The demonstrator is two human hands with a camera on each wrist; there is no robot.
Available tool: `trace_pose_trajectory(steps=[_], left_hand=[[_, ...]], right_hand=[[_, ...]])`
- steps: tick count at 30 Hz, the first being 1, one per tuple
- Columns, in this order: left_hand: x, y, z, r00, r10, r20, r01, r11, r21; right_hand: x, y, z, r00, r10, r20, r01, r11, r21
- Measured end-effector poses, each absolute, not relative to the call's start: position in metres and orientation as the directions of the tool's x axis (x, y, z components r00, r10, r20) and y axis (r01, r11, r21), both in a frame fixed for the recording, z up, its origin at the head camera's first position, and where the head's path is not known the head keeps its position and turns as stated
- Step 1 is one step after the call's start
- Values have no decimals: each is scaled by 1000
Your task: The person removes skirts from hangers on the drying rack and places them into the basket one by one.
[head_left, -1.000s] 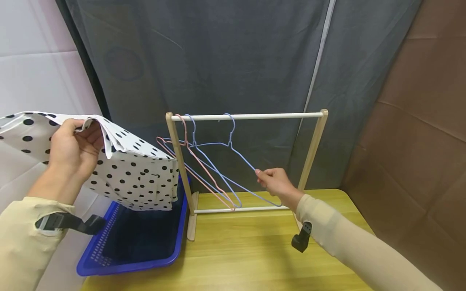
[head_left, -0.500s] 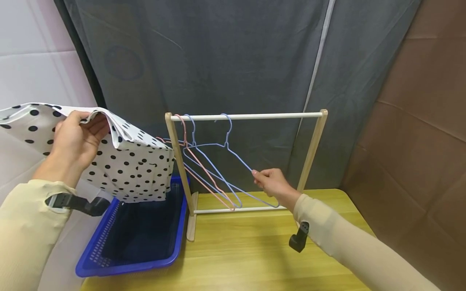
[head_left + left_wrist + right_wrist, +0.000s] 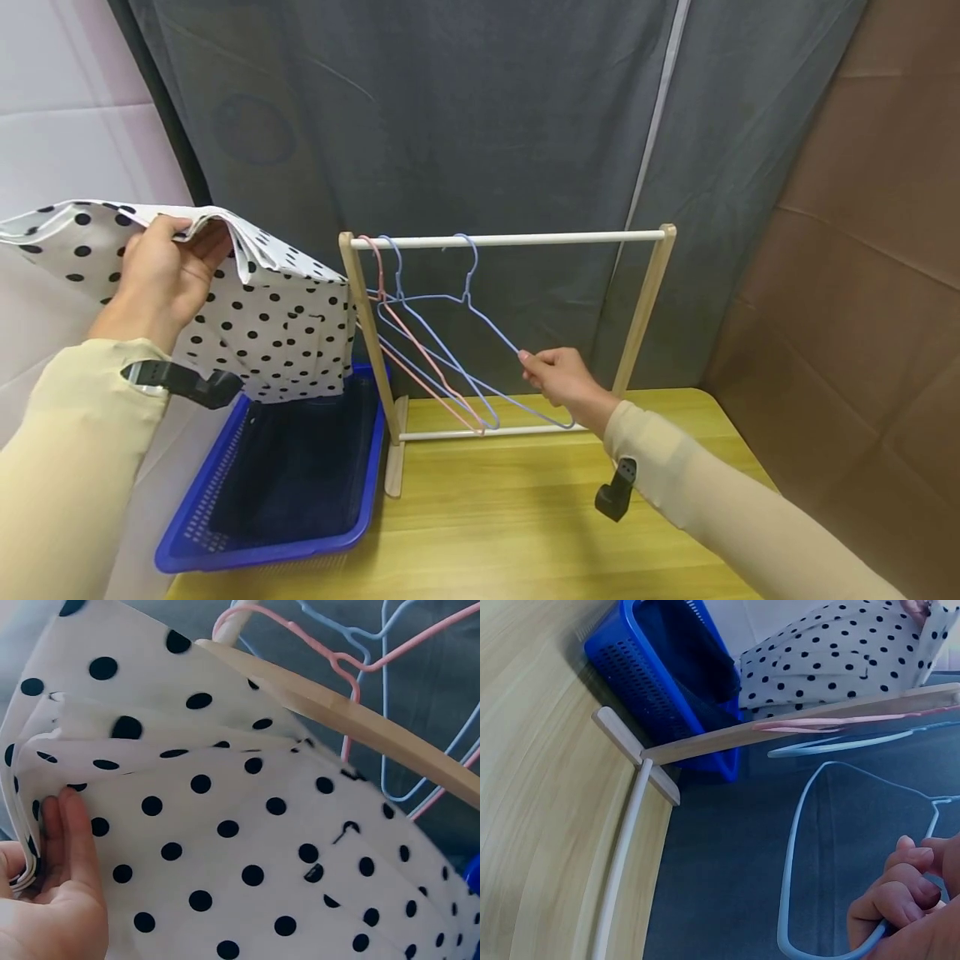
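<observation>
My left hand [image 3: 168,279] grips a folded white cloth with black polka dots [image 3: 262,333] by its upper edge, left of the rack. In the left wrist view, the thumb and fingers pinch several layers of the cloth [image 3: 217,855]. On the right, my right hand [image 3: 566,379] pinches the sloping arm of a blue hanger [image 3: 491,321], whose hook hangs on the white rail [image 3: 562,239]. The right wrist view shows curled fingers round that blue hanger [image 3: 787,877]. Nearer the rack's left post hang another blue hanger [image 3: 435,333] and a pink hanger [image 3: 420,346].
Below the cloth stands a blue plastic basket [image 3: 262,552] with dark fabric [image 3: 300,475] in it. The rack's wooden left post [image 3: 367,342] and right post [image 3: 645,308] stand on a wood-grain table [image 3: 480,525]. A grey curtain [image 3: 480,117] hangs behind.
My left hand has lifted the polka-dot cloth and shifted slightly right, showing more of the basket. The blue hanger in my right hand slid slightly left, then stayed put.
</observation>
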State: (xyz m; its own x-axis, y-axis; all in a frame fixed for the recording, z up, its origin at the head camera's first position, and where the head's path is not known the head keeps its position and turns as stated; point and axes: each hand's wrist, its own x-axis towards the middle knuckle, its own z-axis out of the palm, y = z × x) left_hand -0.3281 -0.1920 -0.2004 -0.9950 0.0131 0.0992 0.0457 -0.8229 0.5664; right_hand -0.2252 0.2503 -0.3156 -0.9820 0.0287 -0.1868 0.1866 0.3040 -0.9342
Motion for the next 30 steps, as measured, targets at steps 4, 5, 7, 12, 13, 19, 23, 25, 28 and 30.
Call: trace_pose_trajectory(steps=[4, 5, 7, 12, 13, 19, 23, 25, 28, 30], left_hand=[[-333, -189, -205, -997, 14, 82, 32, -847, 531], [-333, -188, -208, -997, 16, 80, 29, -848, 529], [-332, -186, -215, -998, 19, 66, 20, -838, 546], [-328, -183, -234, -1000, 17, 9, -8, -800, 600], [-328, -183, -236, -1000, 14, 1, -11, -795, 606], [-325, -177, -244, -1000, -2, -21, -12, -762, 648], [-320, -173, -246, -999, -33, -18, 11, -712, 702], [-317, -171, -247, -998, -69, -8, 41, -678, 734], [-313, -169, -248, -991, -137, 1, 88, -625, 776], [-311, -169, -250, -984, -178, 2, 110, -602, 791]], right_hand=[[-225, 250, -315, -981, 35, -189, 191, 301, -934], [-225, 250, -315, -981, 36, -191, 193, 300, -934], [-225, 250, -316, -980, 37, -195, 197, 301, -933], [-227, 250, -318, -980, 37, -198, 199, 304, -931], [-227, 250, -318, -980, 38, -197, 199, 307, -931], [-226, 250, -316, -979, 43, -198, 201, 312, -929], [-226, 251, -315, -979, 44, -197, 201, 313, -928], [-225, 251, -315, -980, 47, -195, 200, 314, -928], [-226, 250, -315, -980, 49, -193, 198, 314, -928], [-226, 250, -315, -980, 50, -191, 197, 316, -928]])
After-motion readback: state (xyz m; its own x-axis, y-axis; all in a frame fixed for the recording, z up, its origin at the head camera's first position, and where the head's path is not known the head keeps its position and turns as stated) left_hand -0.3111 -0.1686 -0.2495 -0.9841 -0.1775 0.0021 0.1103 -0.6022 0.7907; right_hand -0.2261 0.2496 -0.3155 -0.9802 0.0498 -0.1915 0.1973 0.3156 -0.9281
